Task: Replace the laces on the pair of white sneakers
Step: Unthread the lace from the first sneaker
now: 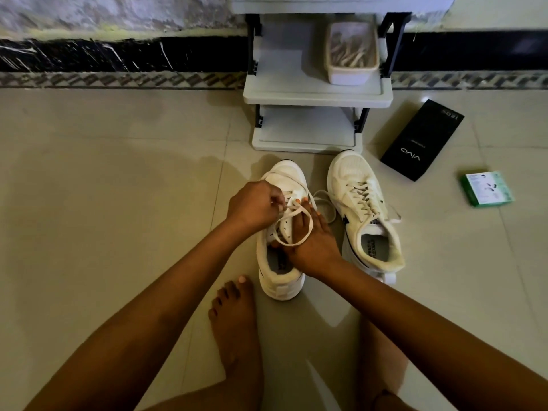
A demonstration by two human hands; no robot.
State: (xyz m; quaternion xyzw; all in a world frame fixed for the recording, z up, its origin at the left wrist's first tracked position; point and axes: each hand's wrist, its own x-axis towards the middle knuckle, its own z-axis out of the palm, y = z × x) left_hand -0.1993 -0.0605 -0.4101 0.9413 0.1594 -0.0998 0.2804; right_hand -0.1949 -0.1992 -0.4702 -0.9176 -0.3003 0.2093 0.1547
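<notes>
The left hand point(255, 204) pinches a white lace point(292, 221) above the left sneaker point(280, 232) (toe toward the rack), while the right hand point(311, 241), fingers apparently straight, presses its tongue.

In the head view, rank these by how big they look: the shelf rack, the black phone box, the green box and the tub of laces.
Largest to smallest as they appear:
1. shelf rack
2. black phone box
3. tub of laces
4. green box
The black box and tub look close, and the tub sits farther from the camera, so that pair is unsure.
</notes>
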